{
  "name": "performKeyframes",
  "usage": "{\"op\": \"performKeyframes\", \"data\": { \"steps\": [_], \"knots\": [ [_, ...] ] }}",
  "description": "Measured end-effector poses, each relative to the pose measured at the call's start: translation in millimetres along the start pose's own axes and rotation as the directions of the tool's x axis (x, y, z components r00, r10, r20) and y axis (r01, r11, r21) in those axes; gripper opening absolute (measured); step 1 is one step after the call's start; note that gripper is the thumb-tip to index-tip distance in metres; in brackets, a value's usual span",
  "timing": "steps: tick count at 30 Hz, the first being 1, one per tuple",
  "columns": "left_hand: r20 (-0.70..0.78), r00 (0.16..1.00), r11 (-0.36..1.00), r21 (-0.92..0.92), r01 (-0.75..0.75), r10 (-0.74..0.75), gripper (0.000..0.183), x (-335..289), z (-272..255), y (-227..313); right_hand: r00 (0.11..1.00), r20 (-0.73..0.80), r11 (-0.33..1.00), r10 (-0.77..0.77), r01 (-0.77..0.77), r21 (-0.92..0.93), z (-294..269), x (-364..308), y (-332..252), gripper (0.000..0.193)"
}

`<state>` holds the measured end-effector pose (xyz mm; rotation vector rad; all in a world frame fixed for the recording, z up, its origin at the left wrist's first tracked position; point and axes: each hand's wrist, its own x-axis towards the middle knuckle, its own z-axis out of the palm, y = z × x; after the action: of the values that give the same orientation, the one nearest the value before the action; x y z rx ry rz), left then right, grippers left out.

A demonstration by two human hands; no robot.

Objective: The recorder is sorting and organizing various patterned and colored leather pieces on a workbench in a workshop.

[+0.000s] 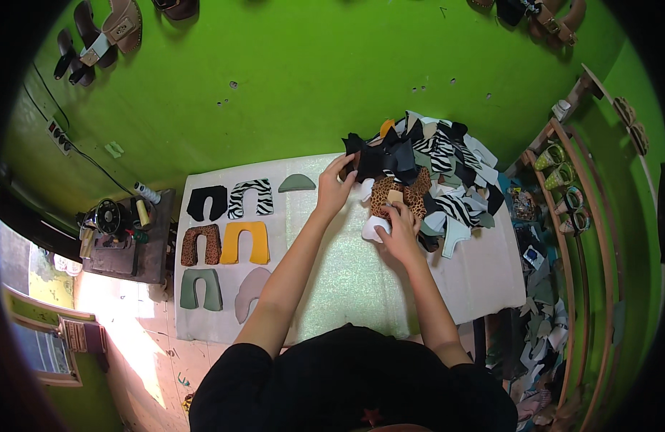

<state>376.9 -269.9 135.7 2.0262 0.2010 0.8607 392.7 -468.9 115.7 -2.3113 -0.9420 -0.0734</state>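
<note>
A heap of cut material scraps (447,155) lies on the right part of the table, with black, zebra-print, leopard-print, white and green pieces. My left hand (337,186) is at the heap's left edge, thumb and fingers around the edge of a black piece (372,160). Bent over the heap's near side is my right hand (401,232), fingers curled by a leopard-print piece (384,193) and thumb against a white piece (373,226). What its fingertips grip is hidden. On the left, arch-shaped pieces sit in rows: black (207,204), zebra-print (250,198), leopard-print (200,245), yellow (245,243), green (201,289) and pale pink (250,294).
A green half-round piece (297,183) rests at the white table's (332,288) far side. A sewing machine (110,216) with thread spools stands at the left. Sandals (560,176) hang on a wooden rack at the right; scraps (541,324) are piled below. Green wall behind.
</note>
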Motion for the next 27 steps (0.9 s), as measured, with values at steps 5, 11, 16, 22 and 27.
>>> {"op": "performKeyframes", "data": {
  "steps": [5,11,16,22,27],
  "knots": [
    [-0.012,0.993,0.936,-0.337,0.105,-0.116,0.031,-3.5,2.1,28.4,0.997,-0.074,0.992,-0.026,0.035,0.122,-16.9,0.4,-5.3,0.046],
    [0.32,0.866,0.62,-0.606,0.499,-0.385,0.035,-25.0,-3.8,77.2,0.965,-0.234,0.961,-0.121,0.173,0.217,-36.9,0.2,-24.9,0.06],
    [0.517,0.77,0.361,-0.684,0.634,-0.373,0.045,-48.4,-4.2,90.7,0.924,-0.354,0.978,-0.144,0.188,0.094,-29.7,-2.6,-29.9,0.054],
    [0.433,0.866,0.684,-0.555,0.474,-0.249,0.045,-71.9,-15.5,83.5,0.885,-0.447,0.965,-0.132,0.217,0.145,-33.0,-9.8,-36.6,0.028],
    [0.385,0.874,0.908,-0.171,0.383,-0.296,0.027,-84.2,-34.5,100.2,0.931,-0.352,0.961,-0.099,0.181,0.207,-36.7,-18.6,-48.9,0.017]
  ]
}}
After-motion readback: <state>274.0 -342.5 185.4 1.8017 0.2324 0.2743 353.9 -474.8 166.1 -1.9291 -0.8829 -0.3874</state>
